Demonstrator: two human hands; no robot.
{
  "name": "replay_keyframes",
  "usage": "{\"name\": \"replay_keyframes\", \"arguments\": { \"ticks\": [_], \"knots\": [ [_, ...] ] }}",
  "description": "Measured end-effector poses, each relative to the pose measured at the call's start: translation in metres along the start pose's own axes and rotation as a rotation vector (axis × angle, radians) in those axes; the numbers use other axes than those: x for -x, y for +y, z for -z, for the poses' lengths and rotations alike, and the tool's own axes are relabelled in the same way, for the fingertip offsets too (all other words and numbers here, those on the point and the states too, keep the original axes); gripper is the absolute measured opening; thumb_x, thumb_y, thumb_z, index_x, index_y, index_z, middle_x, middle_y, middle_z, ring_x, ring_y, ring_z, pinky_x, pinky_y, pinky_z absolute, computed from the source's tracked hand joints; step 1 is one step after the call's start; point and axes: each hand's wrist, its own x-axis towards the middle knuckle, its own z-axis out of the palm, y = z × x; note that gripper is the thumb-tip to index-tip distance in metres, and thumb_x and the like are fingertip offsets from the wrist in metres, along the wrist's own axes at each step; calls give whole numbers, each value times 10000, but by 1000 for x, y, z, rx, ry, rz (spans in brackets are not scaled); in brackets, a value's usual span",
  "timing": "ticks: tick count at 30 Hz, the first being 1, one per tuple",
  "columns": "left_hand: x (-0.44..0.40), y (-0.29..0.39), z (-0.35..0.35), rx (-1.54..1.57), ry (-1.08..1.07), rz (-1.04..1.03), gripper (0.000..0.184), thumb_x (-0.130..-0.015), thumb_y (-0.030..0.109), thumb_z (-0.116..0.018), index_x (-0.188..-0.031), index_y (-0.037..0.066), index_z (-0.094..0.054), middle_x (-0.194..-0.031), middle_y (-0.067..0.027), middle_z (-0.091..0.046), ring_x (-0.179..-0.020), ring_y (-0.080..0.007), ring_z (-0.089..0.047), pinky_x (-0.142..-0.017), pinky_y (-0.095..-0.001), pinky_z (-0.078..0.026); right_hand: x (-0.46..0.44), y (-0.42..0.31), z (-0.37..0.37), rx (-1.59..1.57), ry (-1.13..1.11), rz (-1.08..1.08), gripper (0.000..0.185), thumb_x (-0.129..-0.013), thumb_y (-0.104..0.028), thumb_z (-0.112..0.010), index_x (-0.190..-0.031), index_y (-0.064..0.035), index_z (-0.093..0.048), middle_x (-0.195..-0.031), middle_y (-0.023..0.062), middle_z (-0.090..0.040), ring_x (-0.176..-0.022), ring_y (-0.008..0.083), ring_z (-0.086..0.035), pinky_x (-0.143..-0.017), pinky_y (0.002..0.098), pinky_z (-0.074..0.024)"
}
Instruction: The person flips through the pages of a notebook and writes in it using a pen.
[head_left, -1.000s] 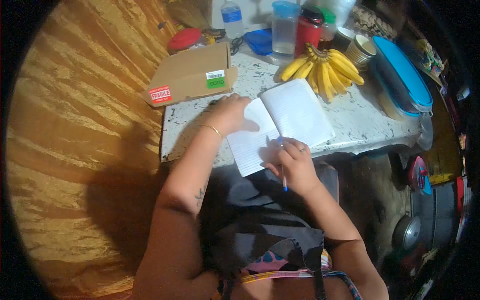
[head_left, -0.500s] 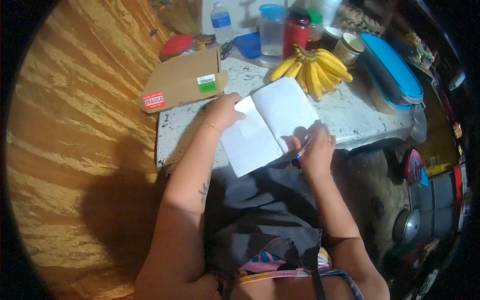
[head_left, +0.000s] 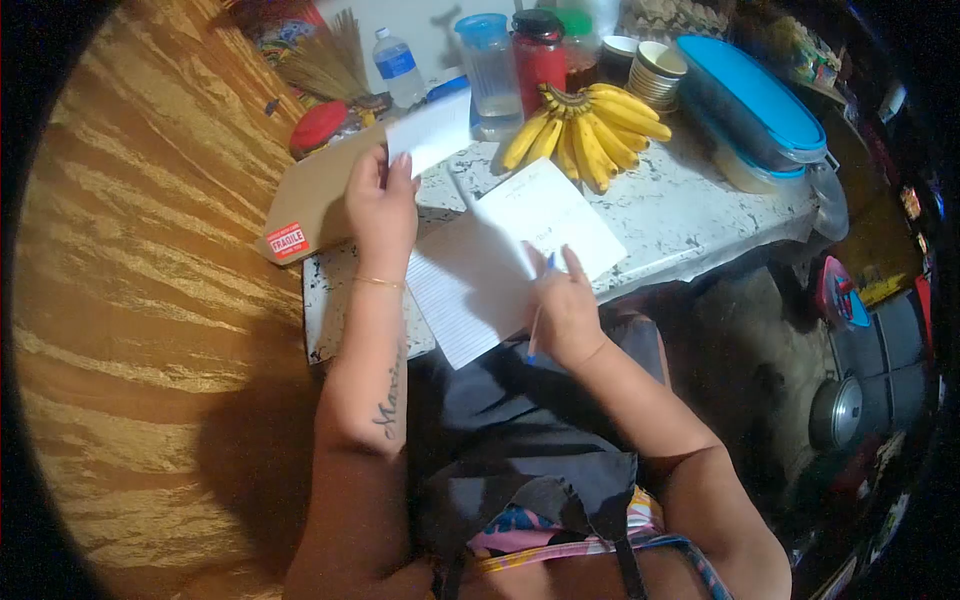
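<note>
From where I stand, the notebook (head_left: 465, 300) lies open on the desk (head_left: 740, 215), its near corner projecting past the front edge toward the person's lap. The page on the left is ruled; the page on the right carries handwriting, too small to read. A leaf (head_left: 505, 235) is raised at the spine and blurred.

Right hand (head_left: 568, 315): positioned over the near edge of the notebook. The pen (head_left: 535, 325), blue at both ends, is retained in the hand, with the index finger extended over the page. Whether the fingers touch the leaf, I cannot tell.

Left hand (head_left: 385, 200): raised above the desk. The fingers are closed on a loose white sheet (head_left: 430, 130), gripped at its lower corner and held up in front of the box (head_left: 320, 185). The box bears a red FRAGILE label (head_left: 287, 241).

Behind the notebook, nearest first: bananas (head_left: 585, 135), then a jug (head_left: 490, 90) with a blue lid, a red jar (head_left: 540, 60) and stacked cups (head_left: 657, 75). A tub (head_left: 755, 100) with a blue lid occupies the right end; a bottle (head_left: 398, 70) stands at the rear, beyond the sheet. A gold curtain (head_left: 150, 300) hangs to the left.
</note>
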Motion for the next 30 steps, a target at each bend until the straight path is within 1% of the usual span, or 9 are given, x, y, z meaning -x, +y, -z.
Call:
{"name": "replay_keyframes", "arguments": {
  "ticks": [2,8,12,15,16,17,23,26,30],
  "knots": [
    [-8,32,-11,96,-111,-79,128,-922,104,-669,-981,-9,-657,-800,-35,-645,-748,-63,-568,-650,-254,-471,-3,-7,-4,-52,67,153,150,-777,-64,-595,-924,-73,-569,-1296,190,-588,-994,342,-638,-1089,550,-374],
    [-17,31,-50,-410,-754,-50,326,-791,128,-746,-1093,41,-662,-978,-155,-703,-869,-308,-676,-794,-396,-524,-7,-14,-15,-205,299,299,256,-757,-58,-619,-994,-68,-523,-1338,198,-574,-1032,344,-635,-968,509,-488],
    [-8,27,-50,-741,-635,-263,301,-842,152,-730,-1095,4,-664,-1009,-104,-701,-916,-204,-664,-846,-325,-528,-1,-11,-13,-355,255,23,338,-677,-49,-693,-977,-54,-536,-1287,230,-583,-979,387,-622,-851,489,-505],
    [-13,48,-35,-368,-338,-113,218,-835,154,-729,-1019,44,-688,-993,-129,-711,-890,-271,-691,-812,-366,-538,5,0,-9,-367,409,-168,409,-633,7,-711,-999,-22,-533,-984,211,-557,-891,427,-553,-806,454,-476],
    [-16,42,-28,-207,-242,-141,162,-871,143,-708,-993,38,-687,-933,-93,-714,-851,-205,-688,-763,-323,-537,10,2,-6,-401,428,-300,451,-680,38,-701,-1076,-27,-497,-1022,169,-535,-918,347,-550,-856,416,-470],
    [-15,41,-19,-217,-248,-92,162,-884,137,-704,-1007,33,-686,-925,-75,-705,-858,-177,-675,-771,-303,-532,14,4,-3,-436,445,-426,495,-727,69,-692,-1153,-32,-461,-1059,127,-512,-945,268,-546,-905,378,-463],
    [6,-11,11,-449,-589,84,220,-873,124,-724,-1053,9,-675,-917,-78,-708,-895,-181,-669,-812,-312,-534,20,22,32,-3,423,-506,485,-691,-84,-787,-1067,-24,-486,-1172,229,-562,-1062,403,-532,-907,470,-412],
    [26,-26,7,-472,-728,38,288,-835,182,-755,-1077,43,-682,-1016,-118,-706,-983,-256,-672,-873,-373,-527,24,30,43,440,552,-238,471,-750,-205,-811,-1068,-35,-508,-1137,213,-594,-1038,385,-560,-936,469,-424],
    [34,-9,-4,-750,-794,-64,358,-797,279,-769,-1104,114,-687,-1146,-135,-658,-1076,-346,-622,-930,-435,-496,26,10,61,185,124,235,446,-802,-405,-770,-1012,-79,-549,-1214,176,-628,-1203,380,-550,-1071,583,-311]
  ]
}}
